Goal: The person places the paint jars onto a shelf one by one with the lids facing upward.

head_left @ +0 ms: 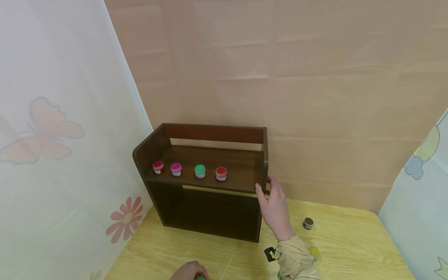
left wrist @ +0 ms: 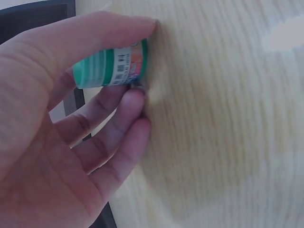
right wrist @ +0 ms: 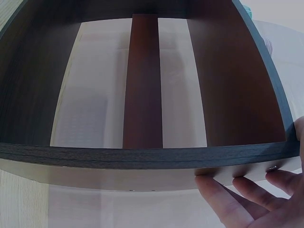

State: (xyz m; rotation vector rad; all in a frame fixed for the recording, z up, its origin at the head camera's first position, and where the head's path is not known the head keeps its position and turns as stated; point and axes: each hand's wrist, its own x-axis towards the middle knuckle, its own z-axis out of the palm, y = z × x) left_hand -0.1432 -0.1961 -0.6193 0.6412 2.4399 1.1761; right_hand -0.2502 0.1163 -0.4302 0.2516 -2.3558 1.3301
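Observation:
My left hand (head_left: 188, 271) is at the bottom edge of the head view, pinching a small green-lidded paint jar (left wrist: 114, 66) between thumb and fingers, close over the wooden tabletop. The jar lies sideways in the left wrist view, its printed label showing. My right hand (head_left: 276, 208) grips the right side panel of a dark brown two-tier shelf (head_left: 217, 186). Its thumb lies at the panel's front edge; the fingertips (right wrist: 209, 183) touch the outer face. Along the shelf's upper board stand a red jar (head_left: 158, 167), a pink jar (head_left: 176, 170), a green jar (head_left: 200, 171) and another red jar (head_left: 221, 174).
Right of the shelf, a dark-lidded jar (head_left: 308, 223) stands on the table (head_left: 353, 241). Beside the right sleeve (head_left: 295, 258) are a yellow-lidded jar (head_left: 314, 251) and a black item with a yellow mark (head_left: 270, 254). A brown sheet (head_left: 315, 97) hangs behind, and a printed curtain (head_left: 70, 97) hangs on the left.

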